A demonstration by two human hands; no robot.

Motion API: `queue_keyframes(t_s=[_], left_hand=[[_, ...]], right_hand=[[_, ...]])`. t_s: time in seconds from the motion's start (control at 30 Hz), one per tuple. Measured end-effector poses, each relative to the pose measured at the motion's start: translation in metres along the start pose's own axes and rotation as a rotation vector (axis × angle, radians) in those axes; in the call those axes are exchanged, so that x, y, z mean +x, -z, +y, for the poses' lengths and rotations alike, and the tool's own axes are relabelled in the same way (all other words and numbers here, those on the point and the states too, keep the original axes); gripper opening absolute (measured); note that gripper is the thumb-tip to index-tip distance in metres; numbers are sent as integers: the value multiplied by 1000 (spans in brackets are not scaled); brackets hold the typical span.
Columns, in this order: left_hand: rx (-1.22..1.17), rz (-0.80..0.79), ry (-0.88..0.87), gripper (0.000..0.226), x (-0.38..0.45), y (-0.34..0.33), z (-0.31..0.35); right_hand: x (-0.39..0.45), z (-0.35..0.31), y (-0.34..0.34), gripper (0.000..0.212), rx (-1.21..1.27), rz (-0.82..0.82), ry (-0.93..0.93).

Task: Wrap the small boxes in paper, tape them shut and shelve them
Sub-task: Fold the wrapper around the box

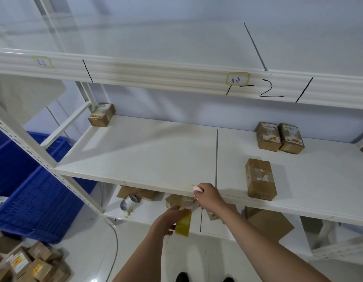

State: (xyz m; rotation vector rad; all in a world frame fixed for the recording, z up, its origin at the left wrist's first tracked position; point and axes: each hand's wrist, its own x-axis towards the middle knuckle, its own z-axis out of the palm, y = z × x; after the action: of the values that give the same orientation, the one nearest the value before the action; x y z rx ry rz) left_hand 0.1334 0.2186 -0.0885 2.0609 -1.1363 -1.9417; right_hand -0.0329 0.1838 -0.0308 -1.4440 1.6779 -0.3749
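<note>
Your left hand [166, 219] grips a yellowish tape roll [183, 223] just below the front edge of the middle shelf [136, 155], fingers curled round it. Your right hand [208, 197] sits at that shelf edge, fingers curled on a small pink-handled tool [197, 189], likely a cutter, though it is too small to be sure. A strip of tape seems to run between roll and tool. Behind the hands, on the lower shelf [148, 212], sits a paper-wrapped box [179, 201], near a silver roll [128, 203]. On the middle shelf: one wrapped box [260, 179] near the front right, two labelled boxes [279, 137] side by side at the rear, one more box [102, 114] in the far left corner. Blue crates [34, 192] stand left.
</note>
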Motion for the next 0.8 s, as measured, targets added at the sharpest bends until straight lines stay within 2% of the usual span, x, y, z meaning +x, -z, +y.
queue_keyframes(t_s=[0.07,0.13,0.33,0.47,0.6,0.8], left_hand=[[42,28,54,60,2,-4,-9],[-29,27,77,63,5,-11,-21],[-263,-6,-106,42,4,-14,-20],[-384,-104,-91,40,-7,-9,-22],[-400,-219,-109,38,-11,-6,-26],[-403,-203,-88,41,-10,-1,-31]], right_hand=[[1,1,2,20,7,-2,-4],[0,2,2,20,15,-7,-6],[-1,4,3,24,-6,-13,-6],[0,1,-2,23,-15,-20,4],[-3,-2,-9,21,-24,-28,9],[-5,-4,-13,29,-18,-35,14]])
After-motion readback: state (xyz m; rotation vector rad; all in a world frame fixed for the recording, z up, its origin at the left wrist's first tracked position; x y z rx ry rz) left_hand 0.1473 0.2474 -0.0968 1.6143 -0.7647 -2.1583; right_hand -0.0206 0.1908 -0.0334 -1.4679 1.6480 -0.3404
